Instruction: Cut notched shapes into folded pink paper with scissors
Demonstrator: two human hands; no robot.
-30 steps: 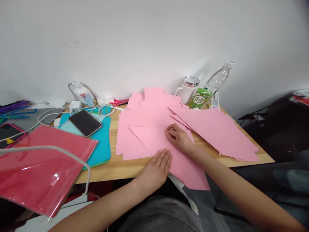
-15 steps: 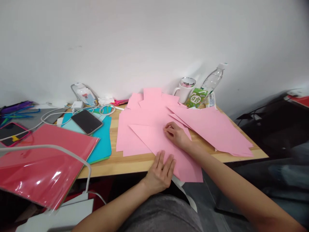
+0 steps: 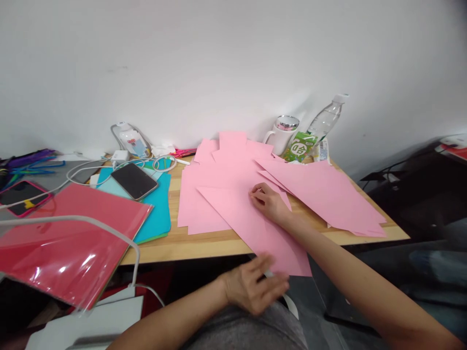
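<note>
Your view is bright and evenly lit, with soft light falling from above and in front, so the white wall [image 3: 233, 58] beyond your right grip [image 3: 268, 201] reads pale grey with no hard shadow edges. Your left grip [image 3: 255, 289] is smeared with blur and its fingers are indistinct, while the right grip and the pink paper [image 3: 233, 209] under it are sharp. Far to the left of your left grip, the red plastic sleeve [image 3: 69, 253] throws white patches of glare. Beyond the right grip, the mug [image 3: 282, 136] and bottle [image 3: 326, 119] cast faint, soft shadows on the wall. To the right of both grips, the area past the counter [image 3: 204, 243] falls dark. Straight lines bow toward the frame's edges.
</note>
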